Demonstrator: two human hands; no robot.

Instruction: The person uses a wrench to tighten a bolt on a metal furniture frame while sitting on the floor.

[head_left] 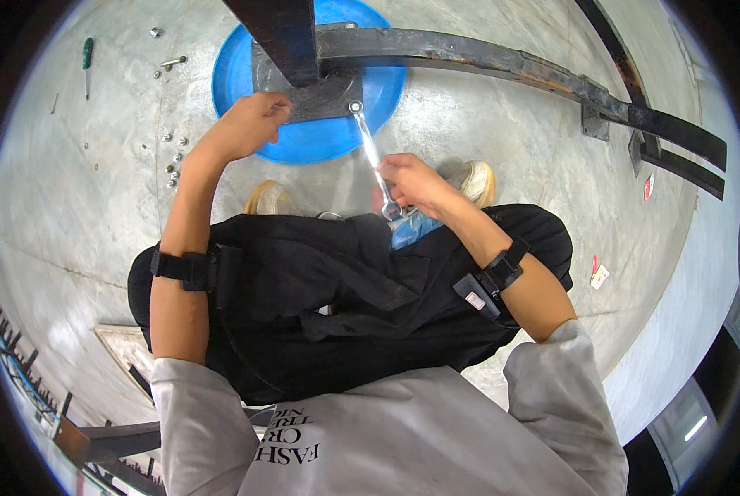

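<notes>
My right hand point(415, 182) is closed around the shank of a shiny silver combination wrench point(368, 147). The wrench's far ring end sits over a fastener at the near right corner of a black metal plate point(324, 101); its other end points toward my knees, next to a patch of blue cloth point(413, 229). My left hand point(254, 126) hovers at the plate's near left corner, fingers half curled and apart, with nothing visible in them. Whatever lies under that hand is hidden. An upright black steel post point(283, 37) rises from the plate, which rests over a round blue base point(320, 142).
A long black steel beam point(469, 54) runs from the post to the right, with a bracket point(595, 122) beneath it. On the floor at left lie a green-handled screwdriver point(87, 62), a bolt point(172, 62) and several nuts point(177, 157). My shoes point(476, 183) flank the base's near side.
</notes>
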